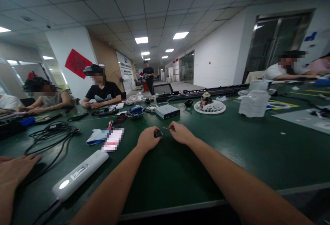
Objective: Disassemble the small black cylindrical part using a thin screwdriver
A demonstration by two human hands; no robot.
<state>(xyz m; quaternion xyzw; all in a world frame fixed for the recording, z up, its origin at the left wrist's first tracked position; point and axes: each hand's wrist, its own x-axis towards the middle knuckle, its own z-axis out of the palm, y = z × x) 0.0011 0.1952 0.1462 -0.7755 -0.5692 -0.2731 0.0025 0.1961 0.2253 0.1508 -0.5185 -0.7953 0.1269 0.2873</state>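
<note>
My left hand (147, 139) is closed around a small, dark, rounded object (158, 134) above the green table; its kind is too small to tell. Opposite it, my right hand (180, 133) pinches a thin, pale, wire-like piece (165, 127) between thumb and fingertips. A narrow gap separates the two hands. Just beyond them lies a silver optical disc drive (167, 110). Behind and to the right sits a round white fan grille (209, 107) with a motor on top.
A white power strip (81, 175), a phone (113, 139) and coiled black cables (55, 134) lie on the left. Another person's hand (19, 170) rests at the left edge. White plastic housings (255, 101) stand on the right. Other people sit around the green table (180, 180).
</note>
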